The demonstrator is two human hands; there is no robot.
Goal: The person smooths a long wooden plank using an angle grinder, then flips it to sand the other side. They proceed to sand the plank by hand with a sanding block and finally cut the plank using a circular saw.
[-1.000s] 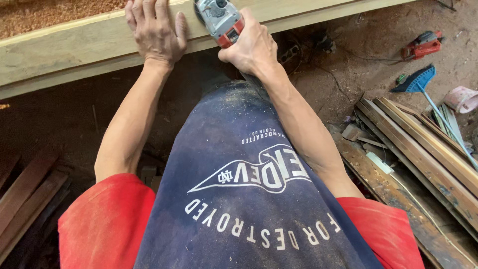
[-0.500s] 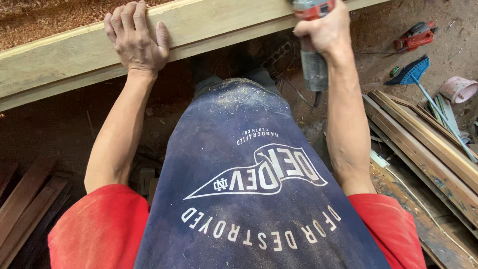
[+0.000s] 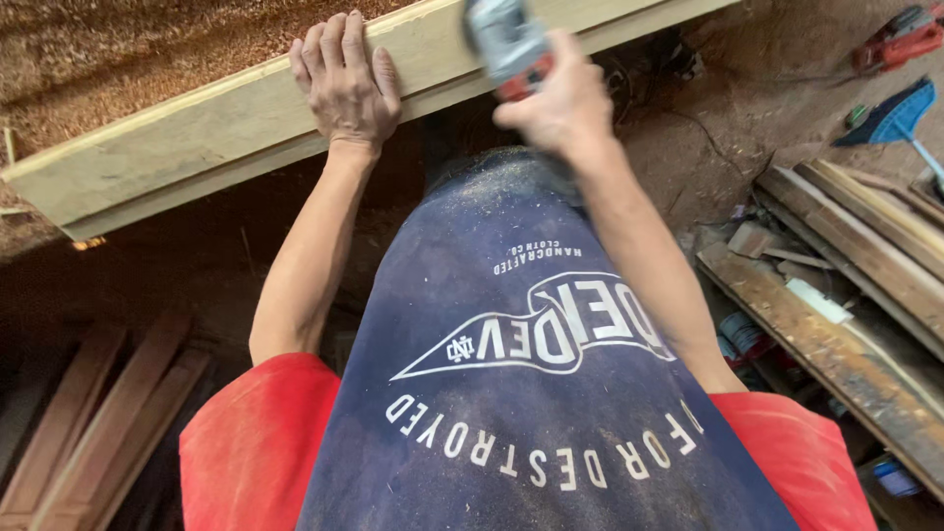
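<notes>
- Apron point(image 3: 531, 374) — navy, dusty, nearest the camera.
- Right hand point(image 3: 556, 103) — fingers wrapped tight round a grey-and-red power tool point(image 3: 503, 44); half a second ago the tool hung nose-down off the beam's right, now it lies blurred on the beam again, so another pass looks under way.
- Left hand point(image 3: 346, 84) — fingers spread flat, steadying the beam point(image 3: 226, 128).
- Sawdust point(image 3: 147, 49) — beyond the beam.
- Planks point(image 3: 846, 256) — far right.

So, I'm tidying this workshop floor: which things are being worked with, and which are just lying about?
In use:
- left hand flat on the pale wooden beam
- right hand gripping the grey and red power tool

Lying about:
- stacked planks
- blue broom
- red tool
- dark boards
</notes>
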